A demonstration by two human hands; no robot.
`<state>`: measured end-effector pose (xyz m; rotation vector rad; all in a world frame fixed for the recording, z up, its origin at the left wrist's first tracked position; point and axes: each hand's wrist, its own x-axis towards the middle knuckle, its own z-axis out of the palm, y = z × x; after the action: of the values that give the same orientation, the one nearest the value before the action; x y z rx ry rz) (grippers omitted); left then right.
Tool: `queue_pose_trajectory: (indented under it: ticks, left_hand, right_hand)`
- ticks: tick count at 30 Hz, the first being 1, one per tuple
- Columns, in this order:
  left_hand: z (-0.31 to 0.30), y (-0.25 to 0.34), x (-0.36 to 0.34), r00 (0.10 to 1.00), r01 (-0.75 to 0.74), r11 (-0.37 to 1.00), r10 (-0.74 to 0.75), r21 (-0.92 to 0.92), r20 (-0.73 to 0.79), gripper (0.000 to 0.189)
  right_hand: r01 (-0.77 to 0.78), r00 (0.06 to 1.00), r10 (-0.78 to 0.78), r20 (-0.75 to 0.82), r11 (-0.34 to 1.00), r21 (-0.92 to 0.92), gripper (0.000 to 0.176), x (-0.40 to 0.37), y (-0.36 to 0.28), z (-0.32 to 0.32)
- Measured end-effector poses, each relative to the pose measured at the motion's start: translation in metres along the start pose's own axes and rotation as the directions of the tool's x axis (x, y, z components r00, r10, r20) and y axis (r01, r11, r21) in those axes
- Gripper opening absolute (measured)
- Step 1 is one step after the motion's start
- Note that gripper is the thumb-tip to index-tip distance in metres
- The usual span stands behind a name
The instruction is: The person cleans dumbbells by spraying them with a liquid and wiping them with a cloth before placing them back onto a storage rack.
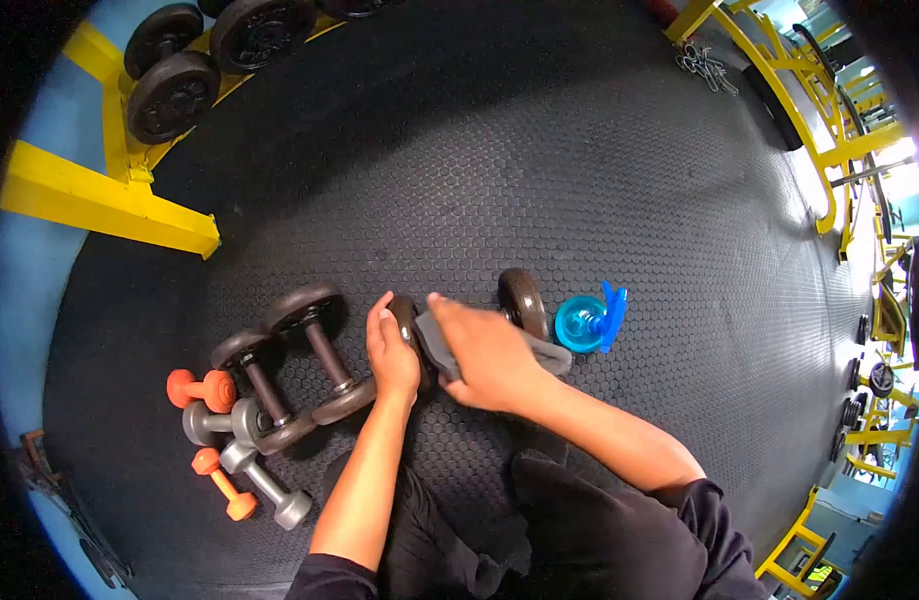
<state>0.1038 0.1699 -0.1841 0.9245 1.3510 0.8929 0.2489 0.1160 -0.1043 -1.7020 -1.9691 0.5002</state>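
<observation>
A dark dumbbell [522, 298] lies on the black rubber floor [539, 170] in front of me. My left hand [392, 352] grips its left weight end. My right hand [489, 352] presses a grey cloth [551, 355] onto the dumbbell's handle, which is hidden under the hand and cloth. A blue spray bottle [586, 322] lies on its side just right of the dumbbell's right end.
To the left lie two more dark dumbbells [322, 350], two grey ones [264, 480] and two small orange ones [204, 388]. A yellow rack [109, 195] with black dumbbells stands far left. Yellow gym frames [824, 130] line the right. My knees are at the bottom.
</observation>
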Motion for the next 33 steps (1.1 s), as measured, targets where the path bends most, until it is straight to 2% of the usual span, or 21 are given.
queue_pose_trajectory:
  ticks: [1,2,4,6,8,9,10,12,13,15,16,18,20,21,22,23,26,28,30,32,33]
  left_hand:
    - [0.000,0.000,-0.001,1.000,-0.004,1.000,0.004,0.021,-0.004,0.040]
    - [-0.002,-0.004,0.000,1.000,-0.005,1.000,0.005,0.030,0.001,0.040]
    - [-0.004,-0.015,0.002,0.991,-0.135,0.989,0.136,0.059,-0.009,0.041]
    - [-0.004,-0.015,0.000,0.995,-0.096,0.995,0.097,-0.015,0.021,0.042]
    - [-0.003,-0.016,0.002,0.998,-0.054,0.995,0.058,-0.087,0.039,0.042]
    - [-0.004,-0.017,0.002,0.995,-0.099,0.995,0.099,0.022,0.016,0.042]
    - [-0.006,-0.017,0.001,0.990,-0.141,0.981,0.142,0.136,0.002,0.042]
    - [-0.006,-0.016,-0.001,0.989,-0.143,0.979,0.145,0.145,-0.009,0.043]
    - [-0.004,-0.012,-0.003,0.992,-0.128,0.986,0.129,0.105,0.000,0.043]
    - [-0.001,-0.006,-0.005,0.994,-0.112,0.991,0.112,0.067,0.003,0.043]
    - [-0.002,-0.008,-0.004,0.994,-0.108,0.992,0.108,0.061,-0.001,0.043]
    - [-0.004,-0.015,0.001,0.989,-0.146,0.980,0.148,0.139,-0.010,0.042]
    - [-0.004,-0.015,0.002,0.989,-0.141,0.980,0.145,0.139,-0.020,0.042]
    - [-0.003,-0.013,0.003,0.989,-0.137,0.980,0.143,0.142,-0.028,0.042]
    - [-0.002,-0.011,0.002,0.989,-0.143,0.979,0.148,0.143,-0.023,0.042]
    - [0.000,-0.007,0.000,0.993,-0.110,0.989,0.113,0.100,-0.024,0.042]
    - [-0.003,-0.008,0.001,0.996,-0.083,0.994,0.084,0.068,-0.023,0.042]
    - [0.000,-0.002,0.001,0.994,-0.103,0.992,0.105,0.069,-0.022,0.043]
    - [0.003,0.005,-0.007,0.984,-0.163,0.964,0.175,0.208,-0.039,0.041]
    - [0.002,0.001,-0.006,0.982,-0.171,0.969,0.182,0.176,-0.046,0.041]
    - [0.002,0.000,-0.007,0.984,-0.162,0.976,0.170,0.143,-0.046,0.041]
  right_hand:
    - [0.061,0.986,-0.066,0.155,0.997,0.041,0.059,-0.013,0.015,0.026]
    - [0.055,0.987,-0.061,0.149,0.997,0.045,0.059,-0.016,0.023,0.041]
    - [0.200,0.979,-0.165,0.122,0.900,-0.388,0.061,-0.015,0.029,0.065]
    - [0.159,0.985,-0.118,0.125,0.906,-0.394,0.055,-0.009,0.032,0.070]
    - [0.203,0.976,-0.128,0.175,0.821,-0.534,0.044,-0.002,0.038,0.068]
    - [0.200,0.918,0.076,0.389,0.758,-0.621,0.040,0.009,0.037,0.061]
    - [0.225,0.784,0.294,0.546,0.686,-0.692,0.038,0.022,0.037,0.055]
    - [0.419,0.696,0.300,0.653,0.569,-0.708,0.045,0.028,0.040,-0.002]
    - [0.426,0.695,0.296,0.656,0.566,-0.706,0.045,0.034,0.037,-0.003]
    - [0.526,0.550,0.329,0.768,0.578,-0.624,0.052,0.044,0.032,-0.002]
    - [0.531,0.545,0.331,0.771,0.575,-0.622,0.052,0.038,0.040,0.010]
    - [0.295,0.835,0.155,0.528,0.683,-0.668,0.048,0.019,0.061,0.046]
    - [0.027,0.858,0.227,0.460,0.876,-0.482,0.034,0.010,0.051,0.049]
    - [0.028,0.949,0.119,0.292,0.890,-0.455,0.038,-0.003,0.050,0.057]
    - [0.039,0.994,0.007,0.105,0.903,-0.429,0.043,-0.019,0.046,0.064]
    - [0.071,0.997,-0.048,0.067,0.917,-0.393,0.051,-0.031,0.040,0.064]
    - [0.052,0.994,-0.027,0.101,0.968,-0.245,0.053,-0.074,0.021,0.075]
    - [0.005,0.962,0.056,0.266,0.974,-0.225,0.058,-0.111,0.017,0.094]
    - [-0.036,0.952,0.076,0.298,0.990,-0.137,0.062,-0.119,0.012,0.081]
    - [-0.144,0.946,0.098,0.310,0.981,0.129,0.071,-0.117,0.010,0.064]
    - [-0.202,0.939,0.106,0.326,0.939,0.277,0.059,-0.104,0.012,0.052]
